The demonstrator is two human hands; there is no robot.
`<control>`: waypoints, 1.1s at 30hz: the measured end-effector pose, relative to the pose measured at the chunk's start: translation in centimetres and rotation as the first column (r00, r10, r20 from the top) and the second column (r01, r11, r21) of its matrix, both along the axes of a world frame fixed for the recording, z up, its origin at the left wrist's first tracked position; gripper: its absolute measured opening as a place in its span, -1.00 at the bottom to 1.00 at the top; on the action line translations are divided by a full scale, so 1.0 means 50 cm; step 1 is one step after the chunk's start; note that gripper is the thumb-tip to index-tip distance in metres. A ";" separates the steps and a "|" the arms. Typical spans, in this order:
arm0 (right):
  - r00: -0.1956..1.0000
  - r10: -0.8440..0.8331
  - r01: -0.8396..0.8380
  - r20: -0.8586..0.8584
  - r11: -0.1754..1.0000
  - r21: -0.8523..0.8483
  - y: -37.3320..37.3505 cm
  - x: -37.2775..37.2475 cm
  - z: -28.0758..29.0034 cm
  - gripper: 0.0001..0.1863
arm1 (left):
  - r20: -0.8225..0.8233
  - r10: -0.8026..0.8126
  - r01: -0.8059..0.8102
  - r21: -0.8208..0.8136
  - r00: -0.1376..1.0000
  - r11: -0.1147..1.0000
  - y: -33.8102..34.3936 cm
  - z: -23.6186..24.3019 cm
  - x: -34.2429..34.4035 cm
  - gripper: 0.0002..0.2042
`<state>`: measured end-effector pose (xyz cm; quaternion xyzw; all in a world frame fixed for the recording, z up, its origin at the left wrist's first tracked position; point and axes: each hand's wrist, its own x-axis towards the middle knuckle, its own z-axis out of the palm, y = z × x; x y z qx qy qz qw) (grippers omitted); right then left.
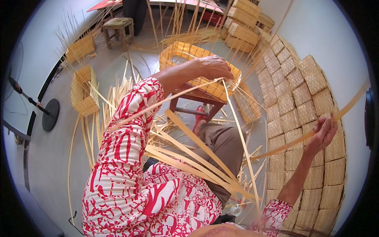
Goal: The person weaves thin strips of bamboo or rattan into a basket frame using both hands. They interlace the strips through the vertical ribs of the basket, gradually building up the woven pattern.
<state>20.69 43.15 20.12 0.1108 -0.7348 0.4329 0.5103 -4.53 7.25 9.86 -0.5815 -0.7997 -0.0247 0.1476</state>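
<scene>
A half-woven basket (211,89) of yellow bamboo strips rests on a brown wooden stool (185,94), its long uprights standing up from the rim. At the basket's near right corner my left hand (215,67) is closed in a pinch on a thin bamboo strip (189,87), whose tail runs back over my left sleeve. Out to the right, my right hand (325,132) grips a wider, flat bamboo strip (351,104) that extends past both sides of the fingers. Several loose strips (197,170) lie across my lap.
Finished woven baskets (300,106) are stacked along the right wall, with more boxes (242,35) at the back. Two part-woven baskets (85,91) sit at the left beside a strip pile (118,93). A fan base (50,114) and a small stool (118,24) stand farther out.
</scene>
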 end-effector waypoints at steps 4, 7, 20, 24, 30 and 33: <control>0.991 0.134 -0.134 0.010 0.973 0.189 -0.143 -0.074 -0.005 -0.73 | -0.054 -0.007 0.009 0.023 0.999 1.000 -0.010 -0.022 -0.012 -0.76; 0.968 0.144 -0.223 0.205 0.867 0.445 -0.205 -0.136 -0.039 -0.71 | -0.048 -0.004 0.005 0.012 0.999 1.000 -0.015 -0.018 -0.001 -0.80; 0.826 -0.195 -0.265 0.529 0.695 0.669 -0.104 -0.293 -0.309 -0.72 | 0.295 -0.041 -0.035 0.248 0.955 0.968 -0.044 -0.041 0.001 -0.83; 0.850 -0.244 -0.201 0.467 0.669 0.716 -0.062 -0.296 -0.363 -0.67 | 0.303 0.111 -0.221 0.361 0.947 0.906 -0.056 0.012 -0.039 -0.73; 0.682 -0.129 -0.279 0.720 0.864 0.419 0.033 -0.350 -0.435 -0.54 | -0.088 0.206 -0.027 0.865 0.975 0.501 -0.241 0.091 -0.209 -0.72; 0.629 -0.142 -0.249 0.764 0.894 0.371 0.068 -0.339 -0.426 -0.49 | 0.433 0.210 -0.476 0.844 0.877 0.248 -0.275 0.099 -0.093 -0.78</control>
